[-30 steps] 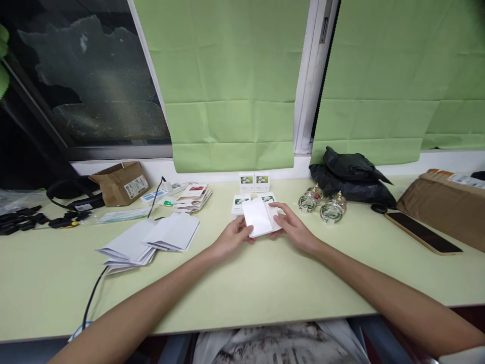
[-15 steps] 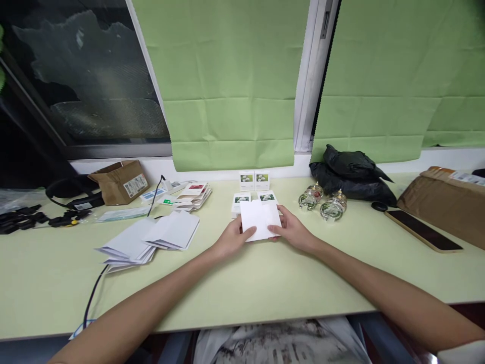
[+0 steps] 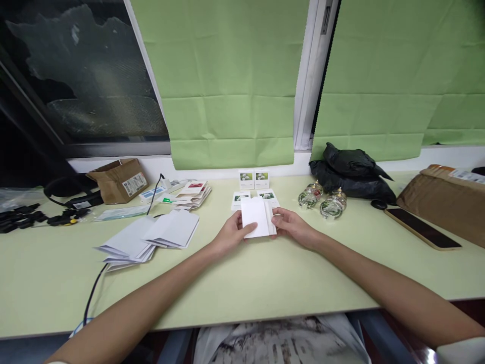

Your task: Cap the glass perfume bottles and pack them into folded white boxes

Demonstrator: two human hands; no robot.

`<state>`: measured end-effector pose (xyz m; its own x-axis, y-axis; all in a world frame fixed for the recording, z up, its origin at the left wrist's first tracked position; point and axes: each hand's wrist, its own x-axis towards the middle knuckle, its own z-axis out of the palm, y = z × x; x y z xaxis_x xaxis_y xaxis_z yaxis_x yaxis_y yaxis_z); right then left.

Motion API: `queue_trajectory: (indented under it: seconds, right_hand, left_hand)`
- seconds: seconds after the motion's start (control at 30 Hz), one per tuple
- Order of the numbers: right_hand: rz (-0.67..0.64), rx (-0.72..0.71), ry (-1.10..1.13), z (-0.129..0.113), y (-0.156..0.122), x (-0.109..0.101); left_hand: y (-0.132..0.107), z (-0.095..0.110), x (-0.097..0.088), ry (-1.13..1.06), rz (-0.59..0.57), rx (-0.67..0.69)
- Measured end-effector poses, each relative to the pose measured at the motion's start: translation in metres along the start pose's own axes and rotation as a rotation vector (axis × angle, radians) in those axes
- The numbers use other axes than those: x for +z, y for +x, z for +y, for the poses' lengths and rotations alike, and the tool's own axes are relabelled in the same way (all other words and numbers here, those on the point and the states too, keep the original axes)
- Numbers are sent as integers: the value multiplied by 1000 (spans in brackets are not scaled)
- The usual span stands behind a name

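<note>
Over the middle of the table I hold a small blank white carton (image 3: pixel 254 217), which looks mostly flat. My left hand (image 3: pixel 232 233) grips its left side, thumb on the face and fingers behind. At the right side, my right hand (image 3: pixel 294 226) pinches the edge, where a narrow strip stands at an angle to the face. Just beyond lie two white picture boxes, a left one (image 3: pixel 240 196) and a right one (image 3: pixel 268 195), partly hidden by the carton. Behind these, two more picture boxes (image 3: pixel 246 178) stand upright side by side.
Left of my hands are stacks of folded white cartons (image 3: pixel 172 230) and a pile of printed ones (image 3: pixel 194 194). A black cable (image 3: pixel 94 293) crosses the table there. Glittery ornaments (image 3: pixel 333 205), a black plastic bag (image 3: pixel 352 172), a phone (image 3: pixel 422 230) and a brown parcel (image 3: pixel 445 202) are on the right.
The carton's right-hand strip has turned up from the face, and my right thumb has moved from the front to that edge. My left hand keeps its grip.
</note>
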<state>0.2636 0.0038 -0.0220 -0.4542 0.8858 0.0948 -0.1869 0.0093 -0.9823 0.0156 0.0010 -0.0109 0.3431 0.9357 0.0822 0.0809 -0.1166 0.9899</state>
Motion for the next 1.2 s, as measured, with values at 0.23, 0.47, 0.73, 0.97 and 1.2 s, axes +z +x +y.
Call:
queue_trajectory:
  seconds: [0.23,0.47,0.73,0.97,1.2]
  right_hand:
    - [-24,14,-21,0,-2,4]
    - [-39,18,-19,-2,-3,8]
    - [17,-38,-63,4,2,3]
    - [64,-116,-148,8,4,-1]
    - [131,-160,-207,8,4,-4]
  left_hand:
    - [-6,3,7,-26,-92,49]
    - [-8,2,11,-10,-78,71]
    - [-3,-2,2,-15,-20,56]
    - [0,-2,-3,166,5,172]
    - [10,-5,-25,682,216,347]
